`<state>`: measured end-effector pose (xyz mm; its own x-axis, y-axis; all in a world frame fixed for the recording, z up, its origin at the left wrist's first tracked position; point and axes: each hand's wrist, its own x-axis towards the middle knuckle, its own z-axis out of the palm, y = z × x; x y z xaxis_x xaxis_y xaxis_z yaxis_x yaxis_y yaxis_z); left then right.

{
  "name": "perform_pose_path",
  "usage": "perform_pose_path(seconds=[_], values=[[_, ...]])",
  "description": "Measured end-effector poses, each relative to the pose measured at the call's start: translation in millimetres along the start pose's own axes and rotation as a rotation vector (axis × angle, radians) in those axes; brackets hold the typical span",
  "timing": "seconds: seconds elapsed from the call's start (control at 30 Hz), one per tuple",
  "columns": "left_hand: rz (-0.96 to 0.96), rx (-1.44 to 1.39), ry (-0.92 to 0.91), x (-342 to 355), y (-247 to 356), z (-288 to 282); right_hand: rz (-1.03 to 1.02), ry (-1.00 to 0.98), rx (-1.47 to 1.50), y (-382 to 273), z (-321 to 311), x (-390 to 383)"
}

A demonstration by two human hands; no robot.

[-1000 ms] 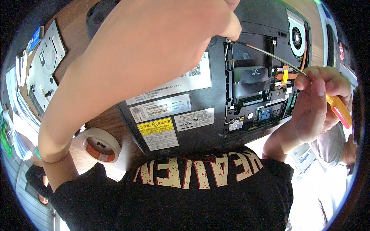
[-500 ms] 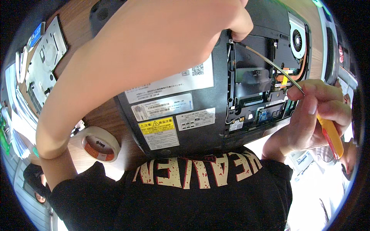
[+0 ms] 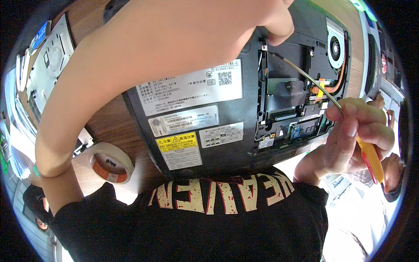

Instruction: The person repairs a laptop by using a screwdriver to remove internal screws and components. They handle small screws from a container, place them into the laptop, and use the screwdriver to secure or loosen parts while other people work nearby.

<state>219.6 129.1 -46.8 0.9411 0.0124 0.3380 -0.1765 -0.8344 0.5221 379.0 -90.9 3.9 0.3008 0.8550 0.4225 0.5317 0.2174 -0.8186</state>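
Observation:
A black laptop lies underside up, its bay uncovered and inner parts showing. My left hand reaches across it, fingers curled in at the bay's far left corner. Whatever those fingertips pinch, if anything, is hidden. In my right hand, a screwdriver with a yellow and red handle is gripped between thumb and fingers. Its thin shaft slants over the bay, the tip close to a small metal bracket near my left fingertips. A dark drive-shaped part sits in the bay, and a fan shows at the far right.
A roll of tape with small dark pieces inside its ring stands left of the laptop. Farther left are a metal plate, a blue box and papers. Other people are partly visible at both edges.
My left fingers have shifted slightly right, uncovering more of the bracket. The screwdriver tip has moved a little off the corner, and my right hand has dropped slightly.

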Motion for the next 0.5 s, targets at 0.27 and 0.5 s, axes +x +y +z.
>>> perform_pose_path(seconds=[0.27, 0.5], values=[[0.038, 0.035, 0.012, 1.2, -1.6, -2.8, -0.008, -0.062, 0.044, 4.3, -2.8, 5.5], [-0.007, -0.052, 0.014, 6.9, -2.3, -0.5, -0.025, -0.101, 0.063, 6.2, -5.4, 7.1]])
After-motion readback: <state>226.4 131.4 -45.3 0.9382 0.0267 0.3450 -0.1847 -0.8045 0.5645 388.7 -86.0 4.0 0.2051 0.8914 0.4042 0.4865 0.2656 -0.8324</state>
